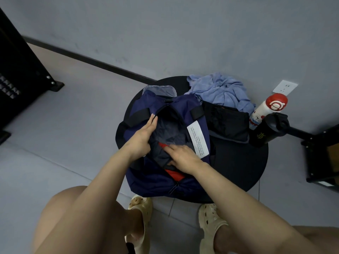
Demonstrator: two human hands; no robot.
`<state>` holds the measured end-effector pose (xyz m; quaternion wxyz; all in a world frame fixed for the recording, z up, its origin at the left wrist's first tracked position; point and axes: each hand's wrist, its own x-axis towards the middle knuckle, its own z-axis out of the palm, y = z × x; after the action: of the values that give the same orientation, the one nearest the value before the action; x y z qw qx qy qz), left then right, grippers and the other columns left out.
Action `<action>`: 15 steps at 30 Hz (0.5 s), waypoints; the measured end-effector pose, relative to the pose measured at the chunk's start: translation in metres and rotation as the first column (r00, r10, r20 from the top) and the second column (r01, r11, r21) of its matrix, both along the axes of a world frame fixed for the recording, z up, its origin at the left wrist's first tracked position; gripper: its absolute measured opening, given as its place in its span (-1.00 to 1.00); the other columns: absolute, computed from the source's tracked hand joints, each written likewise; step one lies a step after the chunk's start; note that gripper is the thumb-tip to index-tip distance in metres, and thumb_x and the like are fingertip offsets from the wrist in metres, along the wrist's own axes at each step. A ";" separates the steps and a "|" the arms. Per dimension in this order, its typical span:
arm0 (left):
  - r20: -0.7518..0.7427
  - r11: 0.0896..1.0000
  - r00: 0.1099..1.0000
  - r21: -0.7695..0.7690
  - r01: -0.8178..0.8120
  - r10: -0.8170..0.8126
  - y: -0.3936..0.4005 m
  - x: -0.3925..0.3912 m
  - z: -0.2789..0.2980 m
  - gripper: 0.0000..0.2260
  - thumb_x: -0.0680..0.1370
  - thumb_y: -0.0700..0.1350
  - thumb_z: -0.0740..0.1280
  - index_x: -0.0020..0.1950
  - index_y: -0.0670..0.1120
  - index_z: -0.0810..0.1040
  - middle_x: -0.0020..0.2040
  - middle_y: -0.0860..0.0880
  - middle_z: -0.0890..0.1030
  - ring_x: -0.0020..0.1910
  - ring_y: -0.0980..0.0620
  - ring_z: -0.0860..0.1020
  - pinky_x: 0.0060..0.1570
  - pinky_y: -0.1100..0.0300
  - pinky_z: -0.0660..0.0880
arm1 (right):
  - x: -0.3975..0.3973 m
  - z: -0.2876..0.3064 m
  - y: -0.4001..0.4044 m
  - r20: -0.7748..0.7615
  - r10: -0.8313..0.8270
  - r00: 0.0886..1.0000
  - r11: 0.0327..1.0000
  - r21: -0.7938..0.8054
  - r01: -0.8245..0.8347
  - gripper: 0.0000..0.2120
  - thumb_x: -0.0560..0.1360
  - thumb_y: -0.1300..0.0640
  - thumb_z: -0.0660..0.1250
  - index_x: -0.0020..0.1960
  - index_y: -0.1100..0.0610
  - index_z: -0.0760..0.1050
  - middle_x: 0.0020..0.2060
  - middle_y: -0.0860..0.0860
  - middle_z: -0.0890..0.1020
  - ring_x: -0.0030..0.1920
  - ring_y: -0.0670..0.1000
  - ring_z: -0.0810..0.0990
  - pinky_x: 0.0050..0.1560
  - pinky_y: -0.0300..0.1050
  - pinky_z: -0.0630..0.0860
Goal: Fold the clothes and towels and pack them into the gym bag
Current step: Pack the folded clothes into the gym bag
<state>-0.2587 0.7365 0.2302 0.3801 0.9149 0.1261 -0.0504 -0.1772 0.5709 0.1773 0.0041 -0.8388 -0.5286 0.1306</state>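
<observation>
A navy gym bag lies unzipped on a round black table. My left hand rests against the left lip of the bag's opening, fingers straight. My right hand lies flat, palm down, on a dark folded garment with red trim inside the bag. A crumpled light blue towel sits at the table's far side. A black garment lies folded to the right of the bag.
A white bottle with a red cap and a black bottle stand at the table's right edge. A black metal frame is at far left, dark furniture at right. My sandalled feet are under the table's near edge.
</observation>
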 end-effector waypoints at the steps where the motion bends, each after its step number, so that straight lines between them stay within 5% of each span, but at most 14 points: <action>1: 0.000 1.000 1.000 -0.008 -0.002 0.002 0.000 0.001 0.000 -0.15 0.39 -0.56 0.15 0.56 -0.03 -0.07 0.55 0.11 -0.14 0.51 0.07 0.09 0.20 0.46 0.22 | -0.002 -0.003 0.000 0.002 0.025 1.000 0.999 -0.035 -0.025 -0.42 0.52 0.05 0.31 0.47 0.12 0.21 0.31 0.12 0.44 0.27 0.17 0.43 0.23 0.01 0.34; 5: -0.013 1.000 1.000 0.005 0.008 -0.008 0.000 0.004 -0.001 -0.14 0.40 -0.56 0.17 0.56 -0.03 -0.09 0.55 0.11 -0.16 0.50 0.07 0.12 0.14 0.47 0.24 | 0.003 -0.005 -0.005 -0.120 0.009 0.993 0.999 0.041 -0.004 -0.44 0.53 -0.10 0.30 0.45 0.09 0.31 0.33 0.06 0.45 0.31 0.12 0.41 0.29 -0.07 0.30; 11: -0.019 0.999 0.999 0.017 0.029 -0.029 -0.003 0.007 -0.002 -0.15 0.41 -0.55 0.17 0.56 -0.04 -0.09 0.56 0.08 -0.17 0.52 0.06 0.06 0.25 0.42 0.22 | 0.014 0.001 -0.014 -0.312 -0.066 0.948 0.990 0.097 0.101 -0.60 0.56 0.03 0.28 0.39 0.04 0.41 0.32 0.00 0.49 0.31 0.05 0.44 0.26 -0.15 0.31; 15: -0.028 0.999 0.999 0.030 0.045 -0.044 -0.004 0.009 -0.002 -0.17 0.44 -0.52 0.21 0.56 -0.06 -0.09 0.56 0.06 -0.17 0.53 0.05 0.04 0.36 0.33 0.17 | 0.009 -0.010 -0.016 -0.039 -0.044 0.998 0.991 0.124 0.049 -0.31 0.51 0.00 0.34 0.54 0.03 0.11 0.47 0.04 0.25 0.47 0.07 0.20 0.47 -0.11 0.00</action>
<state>-0.2497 0.7325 0.2283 0.3629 0.9225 0.1116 -0.0694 -0.1686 0.5545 0.1674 0.0692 -0.8465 -0.5158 0.1124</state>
